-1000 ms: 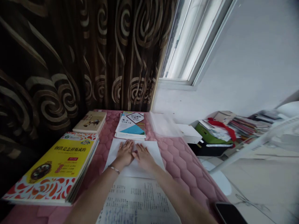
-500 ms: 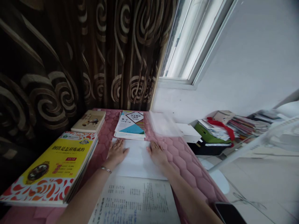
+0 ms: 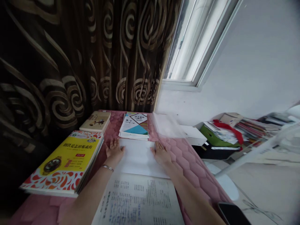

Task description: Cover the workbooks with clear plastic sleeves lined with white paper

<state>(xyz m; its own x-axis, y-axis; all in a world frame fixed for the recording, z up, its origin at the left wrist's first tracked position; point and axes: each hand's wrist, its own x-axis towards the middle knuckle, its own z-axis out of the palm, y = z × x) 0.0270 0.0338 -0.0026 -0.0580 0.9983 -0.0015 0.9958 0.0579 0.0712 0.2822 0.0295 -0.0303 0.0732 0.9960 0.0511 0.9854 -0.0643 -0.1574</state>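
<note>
A blank white sheet (image 3: 138, 157) lies flat in front of me, partly covering the top of a page (image 3: 140, 200) with printed lines and blue handwriting. My left hand (image 3: 114, 155) rests at the sheet's left edge, fingers spread, a metal bangle on its wrist. At the right edge my right hand (image 3: 162, 156) lies flat with its fingers stretched out. Neither hand grips anything. Just beyond the sheet is a small stack of books topped by a blue and white mathematics workbook (image 3: 135, 123).
A yellow book (image 3: 67, 156) tops a stack on the left, with a tan book (image 3: 95, 121) behind it. Clear plastic covers (image 3: 167, 125) and a white box (image 3: 194, 136) are at the back right. A phone (image 3: 232, 214) lies near the pink tablecloth's (image 3: 187, 162) right edge.
My left hand has slid outward to the left edge of the white sheet, its fingers spreading. My right hand stays at the right edge. The whole view has shifted slightly.
</note>
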